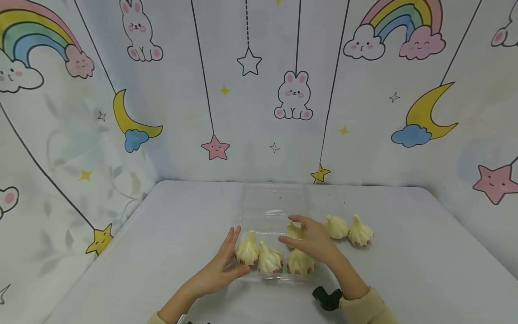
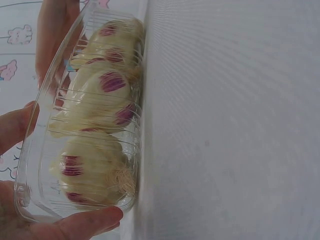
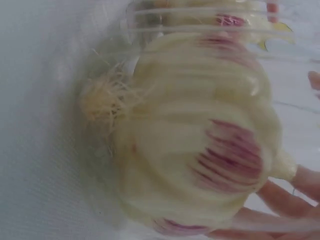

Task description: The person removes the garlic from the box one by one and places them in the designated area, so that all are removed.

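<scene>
A clear plastic clamshell box (image 1: 279, 278) lies with its lid folded back. Whole garlic bulbs with purple streaks sit in it: one at front left (image 1: 247, 248), one beside it (image 1: 270, 258), and one at front right (image 1: 301, 262). My left hand (image 1: 214, 272) rests against the box's left end, fingers straight along the side and thumb at the front corner. Over the box's right part my right hand (image 1: 311, 238) spreads thumb and fingers around another garlic bulb (image 1: 294, 230) behind the front row. The right wrist view shows my fingers (image 3: 285, 200) beyond a front garlic bulb (image 3: 195, 145).
Two more garlic bulbs, one nearer the box (image 1: 336, 227) and one farther right (image 1: 360, 231), lie on the white table (image 1: 404, 270). The transparent lid (image 1: 275, 198) reaches toward the table's back edge. A black object (image 1: 327, 298) is beside my right wrist. A patterned cloth hangs behind.
</scene>
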A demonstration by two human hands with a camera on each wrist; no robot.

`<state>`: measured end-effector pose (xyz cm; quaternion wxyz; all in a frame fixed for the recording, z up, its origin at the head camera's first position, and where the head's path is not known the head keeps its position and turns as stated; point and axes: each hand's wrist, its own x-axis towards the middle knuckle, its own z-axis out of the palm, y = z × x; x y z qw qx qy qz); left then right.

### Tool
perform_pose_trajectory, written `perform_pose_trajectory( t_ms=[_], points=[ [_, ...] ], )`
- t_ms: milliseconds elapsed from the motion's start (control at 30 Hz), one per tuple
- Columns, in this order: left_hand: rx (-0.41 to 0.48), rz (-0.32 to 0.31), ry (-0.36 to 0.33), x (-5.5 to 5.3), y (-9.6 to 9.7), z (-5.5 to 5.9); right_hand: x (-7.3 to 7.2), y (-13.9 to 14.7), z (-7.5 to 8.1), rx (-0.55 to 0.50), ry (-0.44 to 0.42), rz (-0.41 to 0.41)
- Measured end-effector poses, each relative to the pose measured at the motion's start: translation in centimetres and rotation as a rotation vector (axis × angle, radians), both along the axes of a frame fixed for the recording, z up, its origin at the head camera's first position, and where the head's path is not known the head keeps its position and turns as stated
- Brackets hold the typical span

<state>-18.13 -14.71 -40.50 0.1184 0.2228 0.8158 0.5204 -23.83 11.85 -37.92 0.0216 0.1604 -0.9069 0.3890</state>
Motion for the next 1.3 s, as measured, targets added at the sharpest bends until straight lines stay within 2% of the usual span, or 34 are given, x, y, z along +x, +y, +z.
perform_pose_trajectory(
  t_ms=[600,800,1300],
  points=[
    [-0.007,-0.012,0.008,0.0,0.0,0.0,-0.3,-1.2,-0.5,0.071,-0.033,0.077],
    [-0.015,-0.006,0.024,0.0,0.0,0.0,-0.8,-1.4,-0.8,0.107,0.008,0.070],
    [-0.012,-0.018,0.017,0.0,-0.2,0.0,-1.3,-1.7,-1.3,0.080,0.108,0.037]
  ],
)
